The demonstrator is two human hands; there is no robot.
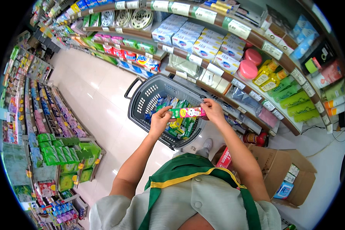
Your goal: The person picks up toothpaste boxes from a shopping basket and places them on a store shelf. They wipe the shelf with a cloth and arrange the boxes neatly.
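Note:
A slim pink and green carton (pixel 187 112), shaped like a toothpaste box and printed with a white cartoon figure, is stretched level between my two hands. My left hand (pixel 161 118) pinches its green end. At the pink end, my right hand (pixel 212 110) grips with thumb and fingers. Below the carton stands a dark grey plastic shopping basket (pixel 149 96) with slotted walls, its handle swung out to the far left. Inside lie several small boxes (pixel 179 126), mostly green, blue and yellow; my hands and the carton hide part of them.
Shelves with stacked soap boxes (pixel 201 46) curve along the far and right side. A fire extinguisher (pixel 256 138) stands on the floor by an open cardboard box (pixel 284 175). Left of the tiled aisle (pixel 100 95) is a rack with green packs (pixel 57 149).

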